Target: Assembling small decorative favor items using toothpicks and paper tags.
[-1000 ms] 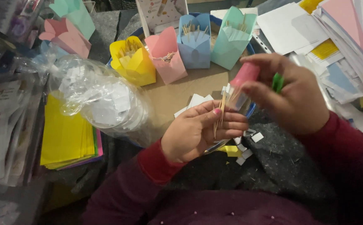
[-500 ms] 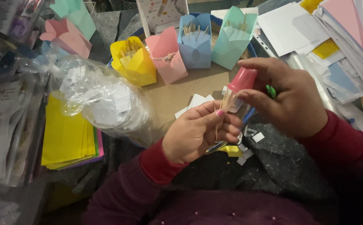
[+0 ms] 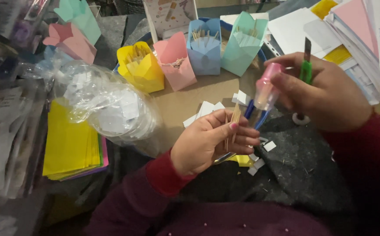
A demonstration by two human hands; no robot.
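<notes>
My left hand [image 3: 207, 142] pinches toothpicks [image 3: 233, 124] upright; right hand [image 3: 325, 94] grips pink-capped bottle [image 3: 266, 89] plus green cutter [image 3: 305, 70], just right, tilted.

The thin pale wooden toothpicks [image 3: 233, 124] look dry and matt in the left hand [image 3: 207, 142]. The small clear plastic bottle with a pink cap [image 3: 266, 89] in the right hand [image 3: 325, 94] is smooth and glossy, as is the green plastic-handled cutter with a dull metal blade [image 3: 305, 65]. Far off, the folded yellow, pink, blue and teal paper boxes [image 3: 174, 65] are matt. The crumpled clear plastic bag [image 3: 107, 102] at left shines. The brown cardboard sheet [image 3: 185, 102] is flat and matt; the dark grey felt cloth [image 3: 303, 170] looks rough and fuzzy.
</notes>
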